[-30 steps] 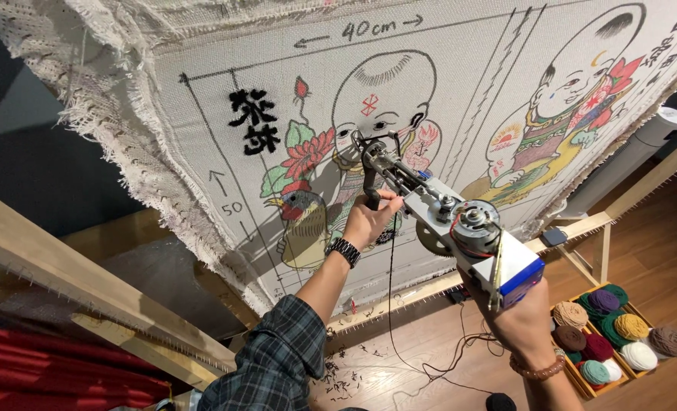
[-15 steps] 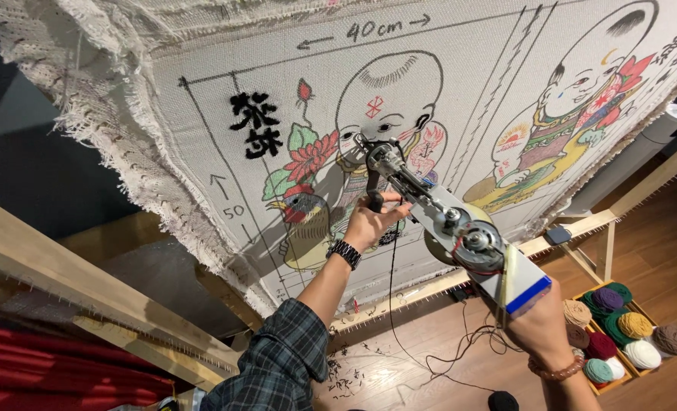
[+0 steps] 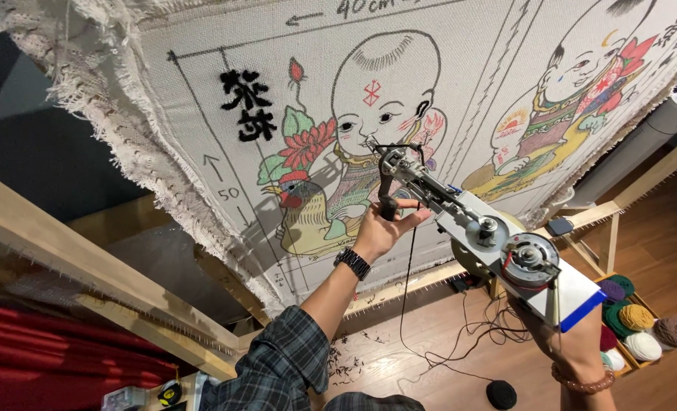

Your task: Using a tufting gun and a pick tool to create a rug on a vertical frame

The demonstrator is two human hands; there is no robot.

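A silver tufting gun [image 3: 479, 236] with a blue rear edge points its needle at a stretched white cloth [image 3: 201, 129] printed with colourful child figures, a rooster and flowers. My left hand [image 3: 384, 227] grips the gun's black front handle, a black watch on its wrist. My right hand [image 3: 570, 346] holds the gun's rear grip from below and is mostly hidden behind the body; a bead bracelet sits on that wrist. The needle tip is near the printed child's neck.
The cloth hangs on a wooden frame [image 3: 87, 266] with tack strips. A box of yarn balls [image 3: 639, 327] stands on the wooden floor at the right. A black power cord [image 3: 430, 358] trails over the floor. A pale cylinder [image 3: 643, 144] leans at the right.
The view has closed in on the cloth. The gun and both hands have shifted slightly right and down in view, still held against the printed child figure.
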